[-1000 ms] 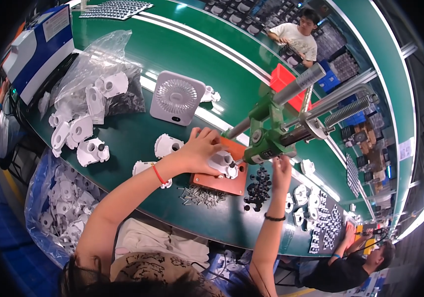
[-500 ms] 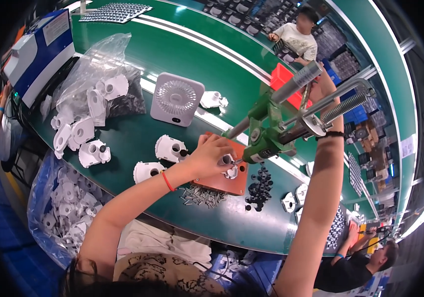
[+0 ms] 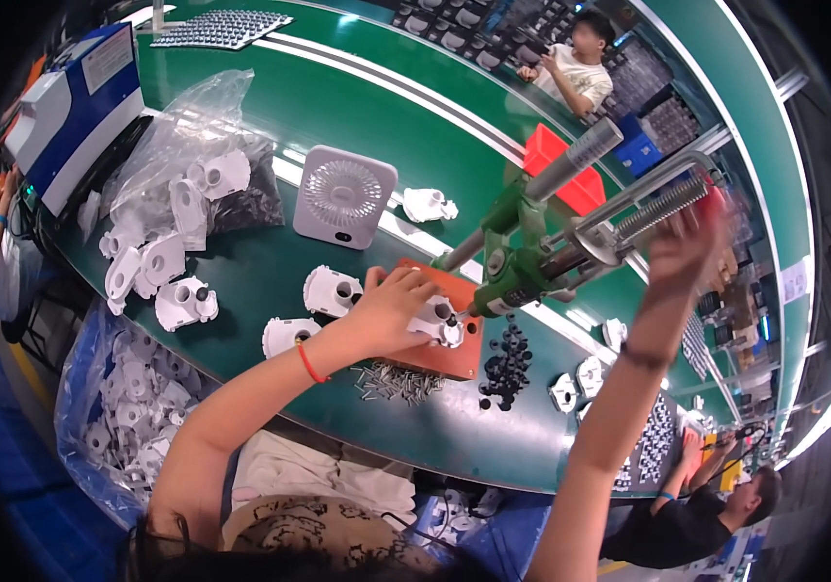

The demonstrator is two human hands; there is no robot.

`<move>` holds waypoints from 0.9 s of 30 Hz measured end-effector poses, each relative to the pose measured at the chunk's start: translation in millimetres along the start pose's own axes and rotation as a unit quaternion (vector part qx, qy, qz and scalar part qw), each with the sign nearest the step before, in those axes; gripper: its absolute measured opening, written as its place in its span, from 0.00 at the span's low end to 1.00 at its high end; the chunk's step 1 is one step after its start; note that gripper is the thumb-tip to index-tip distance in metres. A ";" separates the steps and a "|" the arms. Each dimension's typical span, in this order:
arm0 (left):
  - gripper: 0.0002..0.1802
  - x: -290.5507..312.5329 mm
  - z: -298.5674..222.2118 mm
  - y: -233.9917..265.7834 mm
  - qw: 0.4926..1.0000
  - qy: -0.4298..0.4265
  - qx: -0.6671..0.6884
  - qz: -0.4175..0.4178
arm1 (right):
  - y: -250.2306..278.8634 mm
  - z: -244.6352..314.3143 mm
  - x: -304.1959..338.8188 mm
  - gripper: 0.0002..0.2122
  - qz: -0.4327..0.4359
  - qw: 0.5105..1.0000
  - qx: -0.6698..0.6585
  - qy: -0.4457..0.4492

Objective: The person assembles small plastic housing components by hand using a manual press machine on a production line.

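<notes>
My left hand (image 3: 394,312) is closed on a white plastic housing (image 3: 432,325), its fingers over the near-left side of the part. The housing lies on an orange block (image 3: 454,357), and a black round piece shows on it. The green hand press (image 3: 517,276) stands just right of the part, its tip close to the housing. My right hand (image 3: 692,242) is raised at the right, beside the upper end of the press and its spring (image 3: 663,209). Motion smears its fingers, and something red (image 3: 716,206) shows at them, perhaps a lever grip.
Loose metal pins (image 3: 401,384) and black caps (image 3: 506,369) lie before the block. More white housings (image 3: 330,289) rest to its left. A small white fan (image 3: 346,197), a plastic bag (image 3: 192,126) and a red bin (image 3: 563,167) stand behind. Co-workers sit across and at right.
My right hand has swung right and down, away from the upper press. The left hand has shifted slightly left, and more of the housing shows. The far co-worker's arms have moved.
</notes>
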State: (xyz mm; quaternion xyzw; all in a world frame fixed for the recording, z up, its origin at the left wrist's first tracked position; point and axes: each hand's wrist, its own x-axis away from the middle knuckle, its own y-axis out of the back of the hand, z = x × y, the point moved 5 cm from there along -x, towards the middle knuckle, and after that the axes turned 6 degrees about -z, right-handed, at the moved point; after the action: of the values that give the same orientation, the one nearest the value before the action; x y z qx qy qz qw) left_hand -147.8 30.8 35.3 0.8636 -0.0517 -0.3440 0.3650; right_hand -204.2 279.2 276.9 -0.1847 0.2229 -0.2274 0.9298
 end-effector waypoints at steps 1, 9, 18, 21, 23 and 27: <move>0.31 3.7 5.0 -1.9 0.999 0.016 0.017 0.046 | 15.9 21.7 26.2 0.20 0.132 0.989 -0.035 0.062; 0.28 0.3 -3.6 -18.5 0.996 -0.011 0.013 0.084 | 169.6 -33.8 244.7 0.20 0.201 0.898 0.208 0.331; 0.13 -19.3 -6.0 -26.5 1.000 -0.007 0.009 -0.001 | 133.1 5.2 164.8 0.38 0.220 0.938 -0.098 0.248; 0.09 -42.9 -28.9 -5.7 0.989 -0.049 -0.118 0.073 | 43.4 13.3 64.9 0.40 0.224 0.957 -0.007 0.185; 0.10 -59.8 -24.2 19.9 0.986 -0.017 -0.125 0.111 | 3.2 -24.5 2.5 0.35 0.197 0.977 0.052 0.068; 0.11 -103.1 27.2 95.2 0.984 0.050 -0.167 0.048 | 26.7 -100.6 -51.1 0.28 0.151 0.984 0.023 -0.095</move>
State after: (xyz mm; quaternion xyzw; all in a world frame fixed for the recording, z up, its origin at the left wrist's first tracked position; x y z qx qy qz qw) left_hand -227.7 -19.6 142.6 0.8032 -0.0166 -0.2868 0.5218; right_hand -285.9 302.8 198.1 -0.1481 0.1536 -0.0712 0.9744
